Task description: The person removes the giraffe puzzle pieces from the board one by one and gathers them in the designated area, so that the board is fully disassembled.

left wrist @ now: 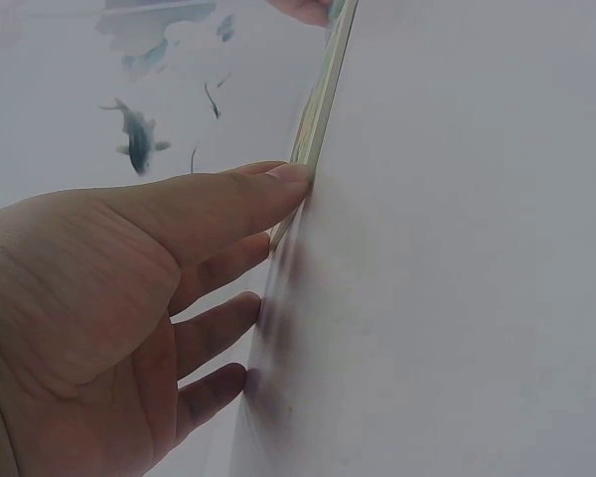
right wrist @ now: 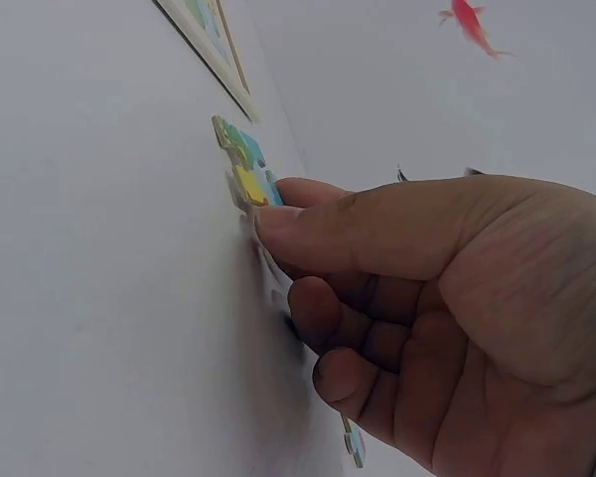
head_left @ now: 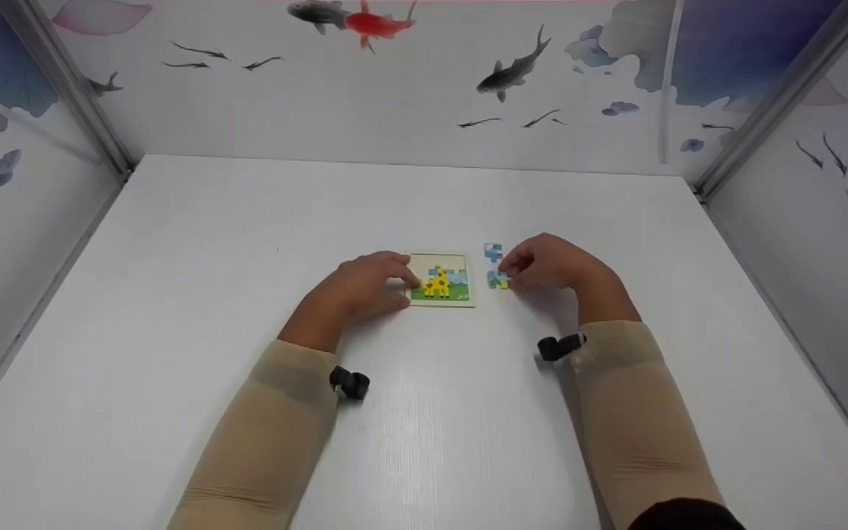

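A small wooden jigsaw puzzle board [head_left: 442, 300] with a pale frame lies flat, its giraffe picture partly filled and its upper part bare wood. My left hand [head_left: 369, 283] rests at its left side, fingers fairly straight, index fingertip over the picture. In the left wrist view the thumb [left wrist: 278, 184] touches the board's edge. Just right of the board, my right hand [head_left: 553, 263] pinches a puzzle piece [right wrist: 243, 164] in green, yellow and blue between thumb and index finger, close over the table. The other fingers of that hand are curled in.
A blue-and-white group of puzzle pieces [head_left: 493, 252] lies just beyond the right fingertips. Everything lies on a white table [head_left: 439, 419], with walls printed with fish [head_left: 512, 70] at its back and sides. Black wrist cameras [head_left: 350, 383] sit on both sleeves.
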The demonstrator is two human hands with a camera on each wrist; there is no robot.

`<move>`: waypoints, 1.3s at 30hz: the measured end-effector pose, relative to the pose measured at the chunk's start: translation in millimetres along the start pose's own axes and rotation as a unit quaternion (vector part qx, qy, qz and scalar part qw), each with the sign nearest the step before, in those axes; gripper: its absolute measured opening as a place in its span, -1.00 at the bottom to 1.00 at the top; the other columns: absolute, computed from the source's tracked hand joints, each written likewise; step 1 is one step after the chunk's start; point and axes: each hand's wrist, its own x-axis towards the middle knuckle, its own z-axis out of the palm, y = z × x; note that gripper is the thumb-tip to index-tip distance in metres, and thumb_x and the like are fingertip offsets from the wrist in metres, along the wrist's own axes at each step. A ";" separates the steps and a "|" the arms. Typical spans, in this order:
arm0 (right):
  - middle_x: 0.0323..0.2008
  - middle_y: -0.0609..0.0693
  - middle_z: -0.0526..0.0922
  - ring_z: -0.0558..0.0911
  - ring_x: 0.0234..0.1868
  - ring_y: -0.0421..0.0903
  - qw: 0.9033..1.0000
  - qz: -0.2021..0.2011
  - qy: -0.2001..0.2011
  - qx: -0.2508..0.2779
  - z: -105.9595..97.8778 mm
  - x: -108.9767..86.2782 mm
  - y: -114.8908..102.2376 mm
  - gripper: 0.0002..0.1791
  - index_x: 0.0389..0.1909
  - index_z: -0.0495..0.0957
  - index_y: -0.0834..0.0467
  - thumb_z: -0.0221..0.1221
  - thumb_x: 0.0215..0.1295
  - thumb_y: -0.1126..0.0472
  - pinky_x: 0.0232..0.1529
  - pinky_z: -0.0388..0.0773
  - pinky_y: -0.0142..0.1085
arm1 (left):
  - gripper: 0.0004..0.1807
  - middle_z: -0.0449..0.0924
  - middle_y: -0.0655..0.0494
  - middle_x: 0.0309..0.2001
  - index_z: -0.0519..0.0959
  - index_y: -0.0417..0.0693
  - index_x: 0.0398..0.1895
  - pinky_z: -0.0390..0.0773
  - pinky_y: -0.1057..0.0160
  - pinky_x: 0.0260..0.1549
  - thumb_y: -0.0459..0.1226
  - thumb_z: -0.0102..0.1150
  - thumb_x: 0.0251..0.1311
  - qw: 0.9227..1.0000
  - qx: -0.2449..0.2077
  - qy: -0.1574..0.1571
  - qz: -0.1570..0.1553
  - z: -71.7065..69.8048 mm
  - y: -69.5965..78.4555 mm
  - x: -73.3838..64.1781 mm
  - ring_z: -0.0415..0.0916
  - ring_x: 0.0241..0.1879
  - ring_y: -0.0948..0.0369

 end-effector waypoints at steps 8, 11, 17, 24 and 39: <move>-0.04 0.00 0.72 0.59 0.01 0.01 1.000 0.003 0.013 0.002 0.6 -1.2 -5.4 -0.73 0.05 0.79 -0.14 0.42 0.37 0.16 -0.01 0.59 -0.23 | -0.61 0.24 0.35 0.67 0.69 0.42 0.29 0.04 -0.18 0.71 -0.11 0.30 0.45 1.000 -0.005 0.000 -0.005 -0.2 1.3 0.1 0.03 0.74 0.08; -0.05 -0.01 0.71 0.59 0.00 0.00 1.000 -0.002 0.020 0.007 3.1 -1.6 -13.0 -0.73 0.05 0.79 -0.16 0.41 0.37 0.15 -0.03 0.58 -0.22 | -0.61 0.23 0.34 0.67 0.69 0.41 0.29 0.04 -0.18 0.71 -0.11 0.29 0.45 1.000 -0.004 -0.001 -0.002 -0.5 1.4 0.3 0.03 0.74 0.07; -0.06 -0.03 0.71 0.63 -0.05 -0.01 0.999 -0.042 0.017 0.016 13.9 0.4 -40.9 -0.68 0.10 0.76 -0.19 0.44 0.35 0.08 -0.07 0.60 -0.21 | -0.61 0.24 0.33 0.67 0.69 0.40 0.30 0.06 -0.19 0.70 -0.11 0.30 0.45 1.000 -0.004 -0.006 -0.003 -2.3 1.9 0.8 0.04 0.73 0.06; -0.01 -0.06 0.69 0.61 0.01 -0.02 0.997 -0.073 0.004 0.016 27.4 3.7 -68.9 -0.61 0.21 0.73 -0.18 0.42 0.38 0.08 -0.12 0.67 -0.22 | -0.62 0.26 0.30 0.66 0.69 0.39 0.29 0.09 -0.20 0.69 -0.10 0.32 0.45 1.000 -0.001 -0.007 0.004 -2.7 1.3 -0.2 0.08 0.72 0.04; 0.03 -0.05 0.71 0.60 0.09 -0.02 0.997 -0.081 -0.010 0.009 48.5 14.7 -77.0 -0.56 0.27 0.69 -0.07 0.42 0.39 0.15 0.23 0.64 -0.11 | -0.63 0.27 0.28 0.66 0.70 0.39 0.28 0.10 -0.25 0.67 -0.09 0.31 0.45 1.000 0.004 -0.004 0.019 -2.0 -1.6 0.8 0.11 0.71 0.03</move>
